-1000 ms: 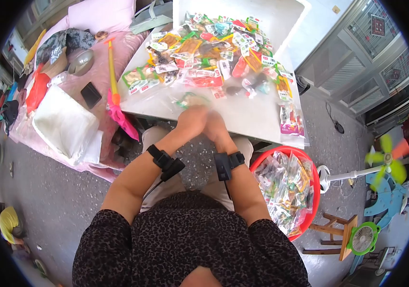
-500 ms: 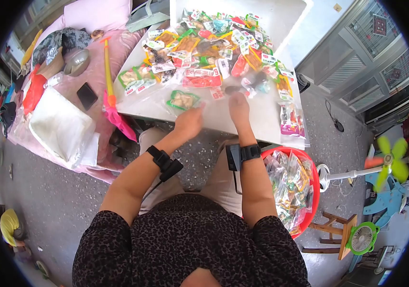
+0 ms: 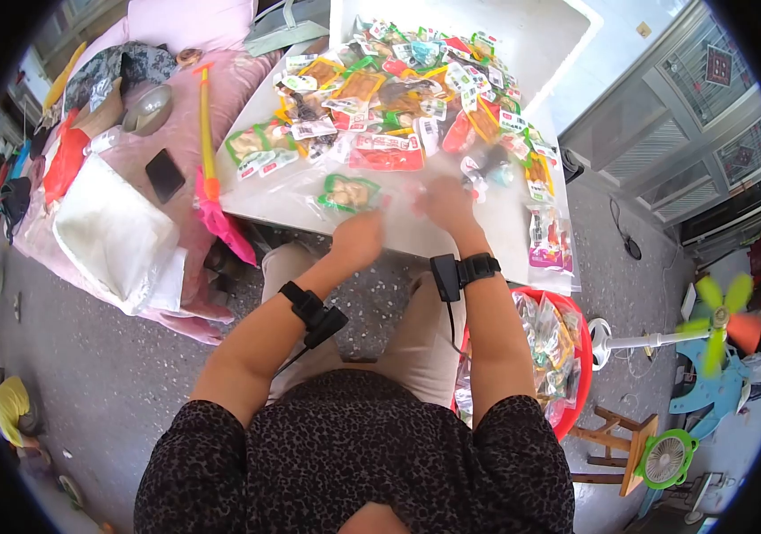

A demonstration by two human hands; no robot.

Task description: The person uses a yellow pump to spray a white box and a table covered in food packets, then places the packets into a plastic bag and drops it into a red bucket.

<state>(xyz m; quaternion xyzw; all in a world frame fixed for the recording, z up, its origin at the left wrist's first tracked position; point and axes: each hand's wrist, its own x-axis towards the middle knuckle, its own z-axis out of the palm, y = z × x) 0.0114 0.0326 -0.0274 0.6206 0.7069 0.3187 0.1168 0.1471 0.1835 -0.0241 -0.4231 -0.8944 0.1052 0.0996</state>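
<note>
My left hand (image 3: 358, 240) is closed at the near edge of the white table, its fingertips at the edge of a clear plastic bag (image 3: 314, 206). A green-edged snack packet (image 3: 348, 192) with pale contents lies in or under that clear plastic. My right hand (image 3: 447, 206), blurred by motion, is closed to its right, with a small red-and-white packet (image 3: 417, 199) at its fingertips. Just beyond lies a larger red-and-white packet (image 3: 386, 151). A dark packet (image 3: 493, 162) is smeared near the right hand.
Many mixed snack packets (image 3: 398, 89) are heaped on the table (image 3: 251, 200) before a white foam box (image 3: 567, 44). A red basin (image 3: 586, 356) of packets stands at my right. A pink-covered bed (image 3: 189, 160) holds a phone (image 3: 164, 175). A fan (image 3: 719, 319) spins at right.
My right hand has come back toward me, away from the dark packet, and the small red-and-white packet has shifted nearer with it. My left hand has moved slightly nearer my body.
</note>
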